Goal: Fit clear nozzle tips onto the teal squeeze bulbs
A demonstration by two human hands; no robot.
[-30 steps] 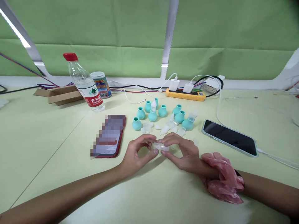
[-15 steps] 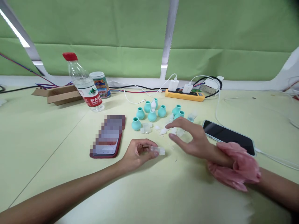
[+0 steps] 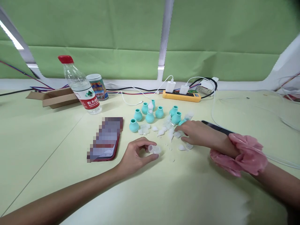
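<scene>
Where half a second ago the right hand point(image 3: 195, 134) hovered with spread fingers above the loose parts, it has now come down onto them, palm down, fingertips closing on a small clear plastic piece point(image 3: 177, 134) at the near edge of the scatter; whether the piece is actually gripped cannot be told. The left hand point(image 3: 135, 154) has stayed put, resting on its side on the table point(image 3: 47, 147), thumb and forefinger pinching a clear plastic cap point(image 3: 153, 149) just above the tabletop, the other fingers curled beneath. A pink scrunchie point(image 3: 241, 154) sits on the right wrist.

Behind the hands stand about eight teal rubber bulbs point(image 3: 134, 125), one partly hidden by the right hand, with perhaps a dozen clear tips point(image 3: 161, 131) scattered among and before them; the exact count is blurred. Two phones lie flat: a red-cased phone point(image 3: 105, 139) left of the left hand, a dark phone point(image 3: 215, 126) under the right forearm. One water bottle point(image 3: 79, 86), one can point(image 3: 98, 87), one cardboard box point(image 3: 55, 97) and one yellow power strip point(image 3: 181, 95) line the back.
</scene>
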